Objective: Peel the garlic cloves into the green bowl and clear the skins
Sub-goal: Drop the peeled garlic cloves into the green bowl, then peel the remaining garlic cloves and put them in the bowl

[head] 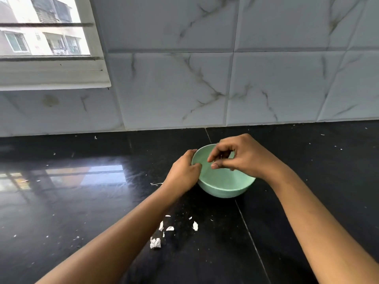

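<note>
The green bowl (223,187) stands on the black counter near the wall. My left hand (183,173) grips its left rim, fingers curled over the edge. Above the bowl's opening hovers my right hand (238,158), fingers and thumb curled together; whether they pinch something small I cannot make out. No garlic clove shows plainly, and the hand hides part of the bowl's inside. White garlic skins (162,234) lie scattered on the counter in front of the bowl, between my forearms, with the largest clump (155,243) nearest me.
The black stone counter (82,201) runs left and right, flecked with tiny skin bits. A marble-tiled wall (225,78) rises right behind the bowl. A window (45,27) sits at the upper left.
</note>
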The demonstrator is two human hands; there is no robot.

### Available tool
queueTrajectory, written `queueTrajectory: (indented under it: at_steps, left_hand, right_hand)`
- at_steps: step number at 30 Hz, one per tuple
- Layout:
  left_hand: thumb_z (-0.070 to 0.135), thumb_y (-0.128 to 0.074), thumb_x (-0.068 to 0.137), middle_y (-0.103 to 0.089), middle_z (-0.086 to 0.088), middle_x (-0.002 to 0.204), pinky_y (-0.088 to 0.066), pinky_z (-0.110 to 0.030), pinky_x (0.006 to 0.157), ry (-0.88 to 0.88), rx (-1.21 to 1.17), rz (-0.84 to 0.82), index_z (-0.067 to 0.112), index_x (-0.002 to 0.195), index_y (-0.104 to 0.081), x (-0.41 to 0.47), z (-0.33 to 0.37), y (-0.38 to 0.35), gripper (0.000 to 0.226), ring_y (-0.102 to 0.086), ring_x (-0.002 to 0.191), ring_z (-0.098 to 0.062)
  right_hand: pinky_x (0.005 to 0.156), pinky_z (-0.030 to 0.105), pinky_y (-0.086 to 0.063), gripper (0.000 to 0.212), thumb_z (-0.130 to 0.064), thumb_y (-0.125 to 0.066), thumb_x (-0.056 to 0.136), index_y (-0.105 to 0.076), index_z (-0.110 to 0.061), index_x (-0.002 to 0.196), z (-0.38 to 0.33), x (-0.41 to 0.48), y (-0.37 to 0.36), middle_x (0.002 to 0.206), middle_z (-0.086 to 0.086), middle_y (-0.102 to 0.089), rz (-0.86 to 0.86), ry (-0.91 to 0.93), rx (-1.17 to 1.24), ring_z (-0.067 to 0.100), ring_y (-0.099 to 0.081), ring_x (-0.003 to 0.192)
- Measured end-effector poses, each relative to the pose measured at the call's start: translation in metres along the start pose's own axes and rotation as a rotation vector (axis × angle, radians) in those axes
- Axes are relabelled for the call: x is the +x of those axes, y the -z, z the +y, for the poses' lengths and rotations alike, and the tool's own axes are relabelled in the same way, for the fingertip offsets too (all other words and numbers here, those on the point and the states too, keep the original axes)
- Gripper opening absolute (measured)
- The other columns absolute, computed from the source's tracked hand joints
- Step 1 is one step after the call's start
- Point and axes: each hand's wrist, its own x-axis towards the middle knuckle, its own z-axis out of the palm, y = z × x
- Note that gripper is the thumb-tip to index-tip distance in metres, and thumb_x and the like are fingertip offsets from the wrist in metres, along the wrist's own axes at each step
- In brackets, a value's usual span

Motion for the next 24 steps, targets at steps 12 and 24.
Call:
queueTrajectory:
  at_steps: [12,24]
  left_hand:
    - [0.019,-0.058,0.093,-0.072,0.002,0.089,-0.051,-0.023,0.061,-0.149,0.105,0.092,0.033,0.098,-0.065,-0.041,-0.043,0.113,0.017,-0.068,0.077,-0.014]
    - [0.056,-0.067,0.077,-0.064,0.016,0.08,-0.049,-0.027,0.067,-0.17,0.623,0.055,0.036,0.087,-0.07,-0.049,-0.073,0.101,0.022,-0.055,0.072,-0.003]
  right_hand:
    - [0.082,0.03,-0.048,0.023,-0.016,-0.056,0.091,-0.068,-0.028,0.106,-0.054,0.002,-0.096,0.099,-0.002,-0.071,-0.134,-0.028,-0.262,0.018,-0.064,0.093]
    - [0.077,0.039,-0.047,0.017,-0.024,-0.058,0.09,-0.06,-0.018,0.105,-0.036,0.015,-0.134,0.103,0.002,-0.058,-0.036,-0.072,-0.511,0.027,-0.06,0.093]
